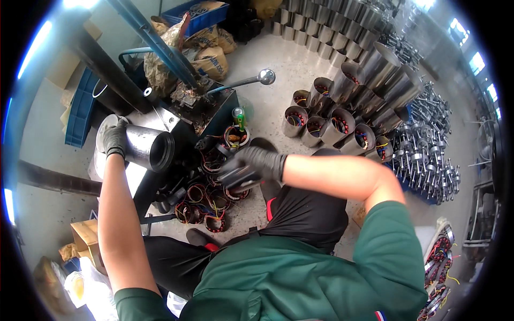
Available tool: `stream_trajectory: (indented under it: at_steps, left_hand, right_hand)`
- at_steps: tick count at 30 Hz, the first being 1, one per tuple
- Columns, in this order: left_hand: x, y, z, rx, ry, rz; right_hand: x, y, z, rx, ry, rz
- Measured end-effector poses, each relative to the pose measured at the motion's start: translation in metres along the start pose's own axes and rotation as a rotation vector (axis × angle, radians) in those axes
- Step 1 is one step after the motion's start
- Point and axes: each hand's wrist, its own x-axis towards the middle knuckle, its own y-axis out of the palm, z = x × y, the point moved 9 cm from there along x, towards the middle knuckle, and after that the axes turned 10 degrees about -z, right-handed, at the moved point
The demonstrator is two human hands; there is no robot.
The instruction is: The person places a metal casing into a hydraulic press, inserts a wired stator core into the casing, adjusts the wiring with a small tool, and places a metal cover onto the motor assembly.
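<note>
My left hand [115,140], in a dark glove, curls over the flanged end of a thick metal cylinder [143,147]. The cylinder lies on its side by the press, its round open end facing right. My right hand [260,162], gloved too and slightly blurred, is closed round a dark shiny metal tube [234,175]; the hand hides part of it. Below and left of that hand, wound motor stators [215,222] with red and yellow wires lie in a heap. Another stator [237,137] with a pale rim sits just beyond the right hand.
A press with a ball-ended lever [266,77] stands ahead on the left. A green can [238,119] is beside it. Steel tubes holding stators [340,123] stand on the right, near piled rotor shafts [425,160]. More tubes [321,32] are stacked behind. A cardboard box [87,238] lies lower left.
</note>
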Motion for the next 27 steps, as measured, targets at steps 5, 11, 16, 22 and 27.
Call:
stream_trajectory:
  at_steps: [5, 11, 16, 22, 27]
  left_hand:
    - [-0.005, 0.004, 0.011, -0.141, -0.078, 0.023]
    - [-0.021, -0.001, -0.015, -0.255, -0.048, -0.100]
    - [-0.032, -0.026, 0.023, -0.247, -0.171, -0.070]
    - [-0.031, -0.012, 0.005, -0.303, -0.094, -0.133]
    - [-0.023, 0.002, 0.004, -0.415, -0.022, -0.260]
  right_hand:
    - [0.044, -0.157, 0.044, -0.585, -0.043, -0.109]
    - [0.078, -0.349, 0.101, -1.669, -0.166, -0.482]
    - [0.057, -0.349, 0.119, -1.393, -0.134, -0.867]
    - [0.041, -0.389, 0.131, -1.451, -0.133, -1.052]
    - [-0.004, -0.357, 0.163, -1.681, -0.317, -1.249]
